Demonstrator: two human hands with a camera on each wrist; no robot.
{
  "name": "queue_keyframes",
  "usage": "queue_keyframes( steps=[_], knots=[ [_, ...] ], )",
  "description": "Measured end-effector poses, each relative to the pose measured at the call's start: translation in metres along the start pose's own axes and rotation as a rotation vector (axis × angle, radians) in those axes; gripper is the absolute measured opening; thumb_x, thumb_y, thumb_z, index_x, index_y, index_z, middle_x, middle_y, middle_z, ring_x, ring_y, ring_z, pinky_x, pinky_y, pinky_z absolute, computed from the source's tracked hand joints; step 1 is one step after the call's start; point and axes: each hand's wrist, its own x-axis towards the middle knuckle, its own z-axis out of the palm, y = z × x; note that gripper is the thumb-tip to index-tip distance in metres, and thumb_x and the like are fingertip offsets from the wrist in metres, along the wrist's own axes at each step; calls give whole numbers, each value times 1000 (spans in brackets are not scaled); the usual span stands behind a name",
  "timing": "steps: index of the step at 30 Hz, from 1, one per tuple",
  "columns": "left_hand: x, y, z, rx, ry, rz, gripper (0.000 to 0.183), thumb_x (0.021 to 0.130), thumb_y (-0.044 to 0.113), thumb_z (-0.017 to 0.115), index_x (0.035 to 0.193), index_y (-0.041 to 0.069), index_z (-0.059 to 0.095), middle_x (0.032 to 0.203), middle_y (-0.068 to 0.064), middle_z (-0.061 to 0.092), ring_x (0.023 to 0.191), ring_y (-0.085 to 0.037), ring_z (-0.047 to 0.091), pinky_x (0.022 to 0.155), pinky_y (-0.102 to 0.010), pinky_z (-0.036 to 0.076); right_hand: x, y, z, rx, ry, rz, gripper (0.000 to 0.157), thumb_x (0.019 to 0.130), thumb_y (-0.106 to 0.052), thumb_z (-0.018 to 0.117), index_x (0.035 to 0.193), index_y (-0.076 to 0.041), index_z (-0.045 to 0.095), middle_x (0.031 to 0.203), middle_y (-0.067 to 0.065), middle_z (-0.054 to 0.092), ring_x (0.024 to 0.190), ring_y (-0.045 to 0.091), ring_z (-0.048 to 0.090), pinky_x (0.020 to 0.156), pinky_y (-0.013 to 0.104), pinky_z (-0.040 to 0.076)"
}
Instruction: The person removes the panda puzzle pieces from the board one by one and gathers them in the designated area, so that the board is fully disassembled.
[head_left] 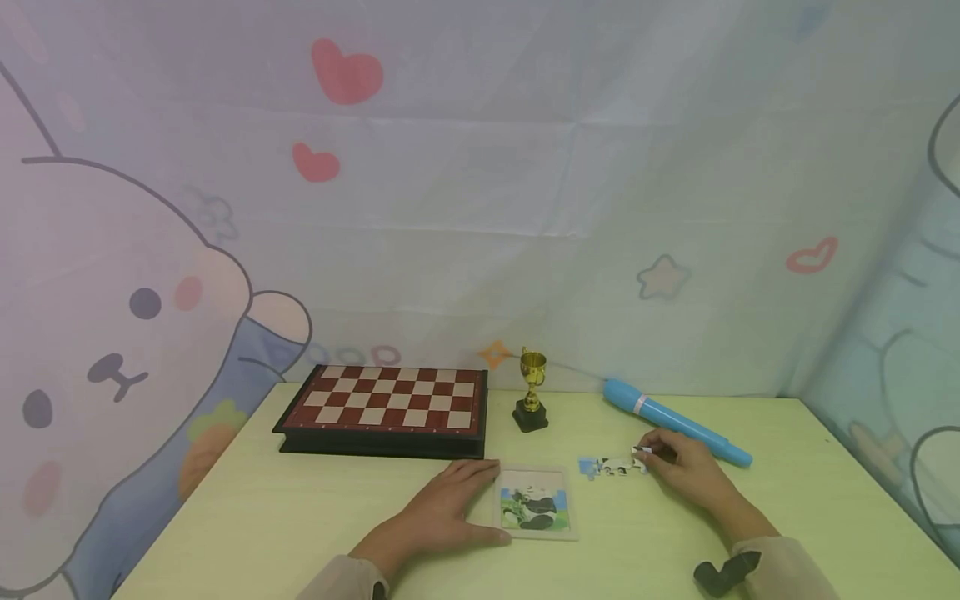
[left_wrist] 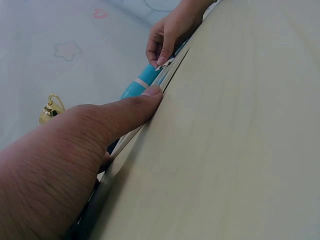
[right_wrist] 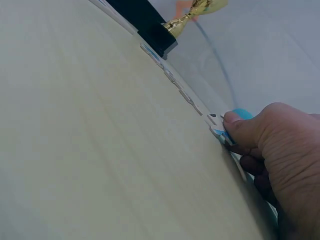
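Between thumb and fingertips, my right hand (head_left: 686, 471) pinches a small puzzle piece (right_wrist: 218, 131) with blue and black-and-white print. It is at the right end of a short row of puzzle pieces (head_left: 611, 467) on the table. My left hand (head_left: 448, 510) lies along the left side of a light puzzle tray (head_left: 573, 504), thumb by the lower corner and fairly straight fingers by the upper one. Inside the tray is a partly filled panda picture (head_left: 536, 510), its upper part bare. In the left wrist view the thumb (left_wrist: 145, 102) touches the tray's edge.
A red-and-white chessboard box (head_left: 390, 412) stands at the back left of the table (head_left: 600, 567). Near it is a small gold trophy (head_left: 531, 392) on a black base. A blue pen-shaped object (head_left: 675, 423) lies behind my right hand. A printed cloth hangs behind.
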Motion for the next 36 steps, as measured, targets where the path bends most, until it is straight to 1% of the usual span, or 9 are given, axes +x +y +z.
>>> queue_keyframes(
  steps=[6,10,16,23,28,36],
  knots=[
    [0,0,0,-2,0,-2,99,80,82,57,156,21,39,160,9,35,147,-21,30,118,-51,29,-1,-1,-2,20,-32,12,10,93,-23,75,97,-16,70,92,-7,67,85,9,60,74,28,53],
    [0,1,-1,-2,5,4,98,81,81,57,156,20,39,159,8,35,147,-22,31,118,-52,30,0,0,-3,33,-58,-5,10,93,-22,75,98,-15,70,94,-6,66,87,9,58,75,28,52],
    [0,1,0,-1,3,0,98,81,81,57,156,20,39,159,8,35,147,-21,30,118,-51,29,-1,3,-3,40,-85,-27,8,93,-22,75,99,-17,70,98,-7,65,92,10,59,79,29,52],
    [0,1,-1,6,7,8,98,81,81,57,156,20,39,159,7,36,146,-22,32,117,-52,30,0,5,-2,27,-92,-57,7,92,-20,75,97,-18,71,99,-8,65,93,9,60,81,31,52],
    [0,1,-1,7,4,3,98,81,81,57,156,20,39,159,7,36,146,-22,32,118,-52,30,-1,4,-3,32,-92,-46,7,92,-20,75,98,-18,71,100,-7,65,95,11,60,83,32,52],
    [-1,3,-2,4,9,5,97,82,79,59,156,19,40,159,6,37,146,-22,32,118,-52,30,-1,3,-3,46,-104,-32,6,93,-23,74,98,-21,70,101,-8,64,98,14,61,86,33,52]
  ],
)
